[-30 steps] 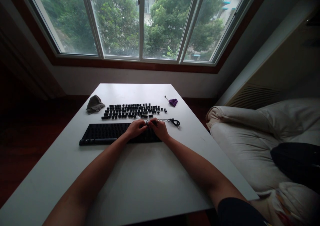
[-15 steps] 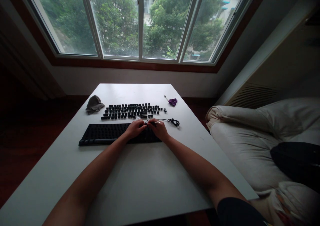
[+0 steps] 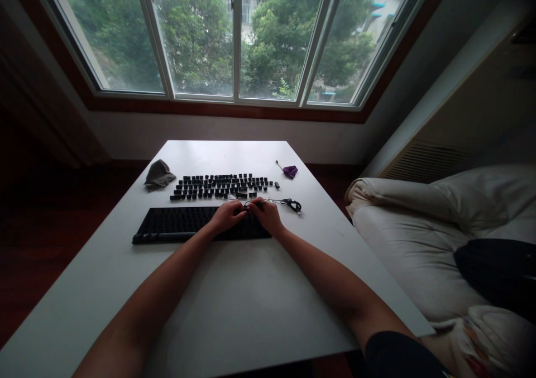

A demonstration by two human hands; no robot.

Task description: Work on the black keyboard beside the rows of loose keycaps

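Observation:
A black keyboard [image 3: 176,224] lies on the white table, its right part covered by my hands. My left hand [image 3: 228,216] is over the keyboard's middle, thumb and fingers closed together near its far edge. Beside it, my right hand [image 3: 264,215] has its fingers closed too, and the fingertips of both hands almost meet. Something small and dark is between them, too little to make out. Several rows of loose black keycaps [image 3: 221,185] stand just beyond the keyboard. A coiled black cable [image 3: 292,204] lies to the right of my right hand.
A grey cloth [image 3: 159,175] is at the table's left edge. At the far right lie a purple cloth [image 3: 290,171] and a thin stick-like tool [image 3: 278,164]. A pale sofa [image 3: 402,227] with a dark item [image 3: 498,272] on it stands right of the white table [image 3: 234,311].

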